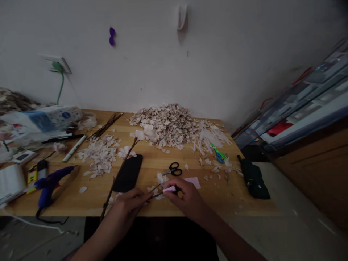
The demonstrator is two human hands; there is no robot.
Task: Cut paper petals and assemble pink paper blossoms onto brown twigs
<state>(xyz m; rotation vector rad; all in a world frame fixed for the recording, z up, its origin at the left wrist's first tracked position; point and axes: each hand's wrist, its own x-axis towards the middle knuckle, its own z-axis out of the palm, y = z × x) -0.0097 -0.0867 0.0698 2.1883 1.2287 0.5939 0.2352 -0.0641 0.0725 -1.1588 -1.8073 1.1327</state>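
Near the table's front edge my left hand (132, 203) is closed, its fingers pinching a thin brown twig (157, 195). My right hand (187, 199) is closed too, with a small pale pink piece (170, 189), paper or petal, between thumb and fingers at the twig's end. A whitish blossom (162, 178) shows just above the fingertips. Beyond my right hand lie black-handled scissors (175, 169) and a flat pink paper square (193, 182). A longer branch (115, 177) slants past my left hand, over the edge of a black phone (128, 174).
A big heap of pale petals (168, 125) sits against the wall, with a smaller pile (100, 154) to its left. A purple glue gun (50, 185) lies at the left, its cord hanging off the table. Green-blue scissors (218, 154) and a dark pouch (254, 179) lie on the right.
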